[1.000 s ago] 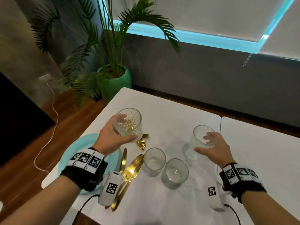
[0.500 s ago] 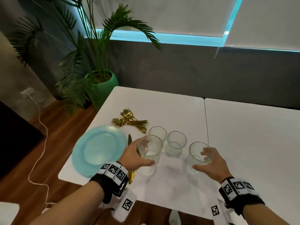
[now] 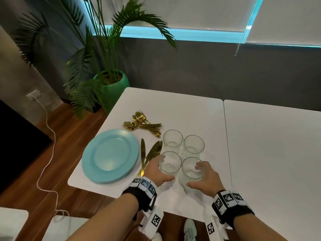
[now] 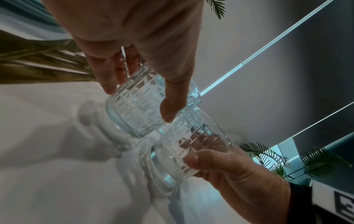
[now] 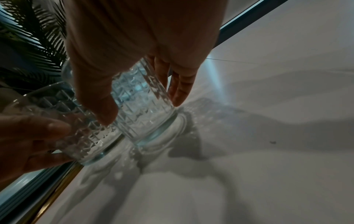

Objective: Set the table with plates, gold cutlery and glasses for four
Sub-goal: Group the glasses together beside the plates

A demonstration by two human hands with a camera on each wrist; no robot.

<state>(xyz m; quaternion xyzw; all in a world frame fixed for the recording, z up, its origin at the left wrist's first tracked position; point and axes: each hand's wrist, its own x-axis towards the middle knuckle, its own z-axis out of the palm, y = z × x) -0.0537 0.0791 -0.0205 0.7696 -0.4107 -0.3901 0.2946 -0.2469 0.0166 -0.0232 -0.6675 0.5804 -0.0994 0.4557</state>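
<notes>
Four clear cut-pattern glasses form a tight square on the white table (image 3: 182, 108). My left hand (image 3: 165, 168) grips the near-left glass (image 3: 169, 165) (image 4: 141, 103). My right hand (image 3: 195, 175) grips the near-right glass (image 3: 191, 169) (image 5: 141, 106). The two held glasses are side by side, almost touching, at or just above the tabletop. Two more glasses (image 3: 172, 140) (image 3: 193, 145) stand free behind them. A stack of teal plates (image 3: 97, 153) lies to the left. Gold knives (image 3: 142, 153) lie between the plates and the glasses. A pile of gold cutlery (image 3: 144, 124) sits further back.
A second white table (image 3: 278, 145) adjoins on the right across a narrow seam. A potted palm in a green pot (image 3: 114, 87) stands beyond the far left corner. A white cable (image 3: 46, 126) trails over the wooden floor. The near table edge runs just under my wrists.
My left hand has lowered its raised glass to the table. My right hand has drawn its glass leftward. Both glasses now sit together in front of the other two.
</notes>
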